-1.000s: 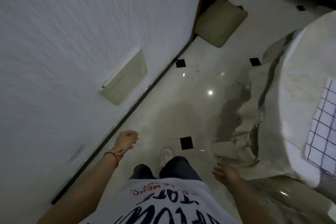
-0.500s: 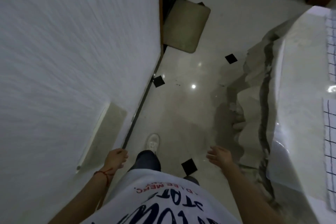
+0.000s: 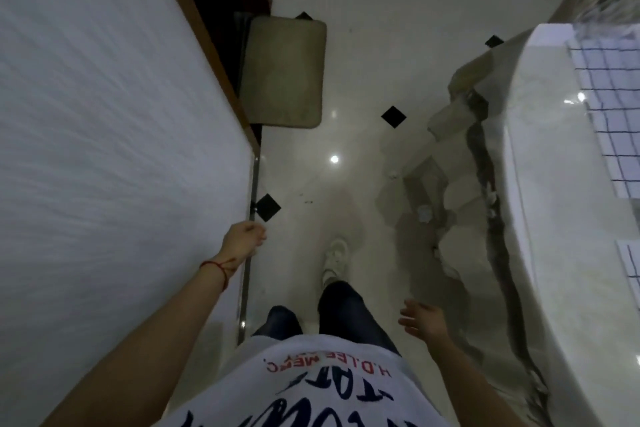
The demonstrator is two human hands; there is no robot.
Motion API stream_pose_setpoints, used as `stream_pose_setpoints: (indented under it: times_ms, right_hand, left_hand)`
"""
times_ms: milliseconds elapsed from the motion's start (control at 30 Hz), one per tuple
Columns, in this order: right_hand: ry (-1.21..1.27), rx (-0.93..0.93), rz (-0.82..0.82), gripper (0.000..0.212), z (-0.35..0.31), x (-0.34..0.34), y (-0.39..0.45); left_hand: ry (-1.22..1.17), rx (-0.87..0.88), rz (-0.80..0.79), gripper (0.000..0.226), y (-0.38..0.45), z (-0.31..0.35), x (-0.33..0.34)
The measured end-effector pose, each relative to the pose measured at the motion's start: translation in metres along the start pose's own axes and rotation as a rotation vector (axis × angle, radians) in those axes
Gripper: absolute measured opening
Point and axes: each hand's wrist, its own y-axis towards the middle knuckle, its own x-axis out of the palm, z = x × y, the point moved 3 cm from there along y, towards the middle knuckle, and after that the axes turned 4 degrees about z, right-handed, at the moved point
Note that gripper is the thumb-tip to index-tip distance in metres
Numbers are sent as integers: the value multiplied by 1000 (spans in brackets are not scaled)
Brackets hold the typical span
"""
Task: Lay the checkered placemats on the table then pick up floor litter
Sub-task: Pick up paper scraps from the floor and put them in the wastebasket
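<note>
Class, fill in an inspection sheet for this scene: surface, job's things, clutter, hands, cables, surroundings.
Surface: marble table, glossy, at right.
Job's things: checkered placemats lying on the table; small crumpled litter on the floor by the table base.
Clutter: beige mat at the doorway.
Hands: left hand loosely curled, holding nothing; right hand relaxed, empty.
Cables: nothing seen.
Surroundings: white wall at left, pale tiled floor with black diamond insets.

Both arms hang over a glossy pale tiled floor (image 3: 363, 55). The left hand (image 3: 242, 241) is loosely curled and empty near a white textured wall (image 3: 104, 114); the right hand (image 3: 424, 321) is open. A white blue-checkered placemat (image 3: 613, 107) lies on the pale marble bench (image 3: 554, 218) at right. A small crumpled white litter scrap (image 3: 424, 213) lies on the floor by the bench's base.
</note>
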Motion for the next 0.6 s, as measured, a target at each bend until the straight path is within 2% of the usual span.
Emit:
stream_pose_setpoints:
  times_ms: [233,333,467,600]
  right_hand:
    - [68,-7,-20,33,-123,9,64]
    - [102,-11,-5,23,-169,20,86]
    - [126,-35,-16,23,-204,45,108]
    - [206,-12,22,16,-210,69,133]
  left_hand:
    - [49,-69,-14,11,72,71,30]
    - [138,-61,-53,10,95,89,40]
    - [284,-50,-145,14,131,109,57]
    - [462,6,-251,19,176,126,82]
